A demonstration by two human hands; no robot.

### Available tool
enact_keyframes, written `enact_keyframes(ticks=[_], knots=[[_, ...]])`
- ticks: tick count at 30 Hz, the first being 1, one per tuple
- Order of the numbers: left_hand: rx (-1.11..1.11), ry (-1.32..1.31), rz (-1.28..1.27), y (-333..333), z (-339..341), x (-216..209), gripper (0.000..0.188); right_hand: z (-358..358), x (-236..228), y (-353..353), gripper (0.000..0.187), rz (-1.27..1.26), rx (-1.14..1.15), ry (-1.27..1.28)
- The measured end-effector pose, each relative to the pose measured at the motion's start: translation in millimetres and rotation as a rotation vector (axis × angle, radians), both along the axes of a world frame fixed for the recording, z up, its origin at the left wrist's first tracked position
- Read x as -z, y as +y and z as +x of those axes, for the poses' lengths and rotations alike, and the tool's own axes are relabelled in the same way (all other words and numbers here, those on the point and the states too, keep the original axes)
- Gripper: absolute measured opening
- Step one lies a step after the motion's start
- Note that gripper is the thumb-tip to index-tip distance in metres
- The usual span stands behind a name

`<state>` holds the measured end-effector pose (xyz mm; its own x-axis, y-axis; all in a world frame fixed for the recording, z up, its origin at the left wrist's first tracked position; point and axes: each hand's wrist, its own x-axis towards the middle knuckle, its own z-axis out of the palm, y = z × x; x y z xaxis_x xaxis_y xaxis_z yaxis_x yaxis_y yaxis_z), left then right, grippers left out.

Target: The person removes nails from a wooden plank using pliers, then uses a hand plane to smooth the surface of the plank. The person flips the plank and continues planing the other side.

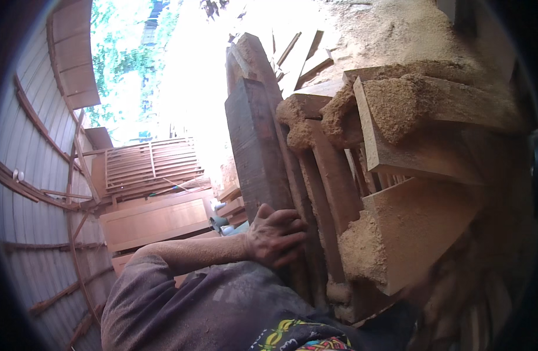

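My left hand point(278, 235) is closed, its fingers curled over the near part of a thick, dark wooden beam point(254, 140). The bent left forearm comes in from the left, dusted with sawdust. Just right of this hand stand narrow upright timbers point(333, 175) with sawdust clumped on their ends. Farther right, two lighter wooden boards point(421, 155) point(427, 216) jut out at angles, with sawdust heaped on and against them. A dim, blurred brown shape by the lower board may be my right arm; its hand and fingers cannot be made out.
Sawdust point(392, 29) covers the ground beyond the timbers, where loose wood strips point(307, 61) lie. At left are a slatted wooden frame point(146, 167), a wooden panel point(158, 221) and a corrugated metal wall point(35, 193). Wood offcuts point(231, 205) are stacked beyond my left forearm.
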<state>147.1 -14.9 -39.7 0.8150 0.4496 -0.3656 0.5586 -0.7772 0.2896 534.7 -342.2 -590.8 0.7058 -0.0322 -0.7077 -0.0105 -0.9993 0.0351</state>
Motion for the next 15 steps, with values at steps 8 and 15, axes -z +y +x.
enact_keyframes(ticks=[8, 15], knots=[[-0.046, -0.037, -0.122, 3, -9, 3, 0.038, 44, -39, 57, 0.023, 0.318, 0.246, -0.034], [-0.114, -0.245, -0.11, -3, -15, 13, 0.024, 67, -120, 136, 0.022, 0.646, 0.742, 0.124]])
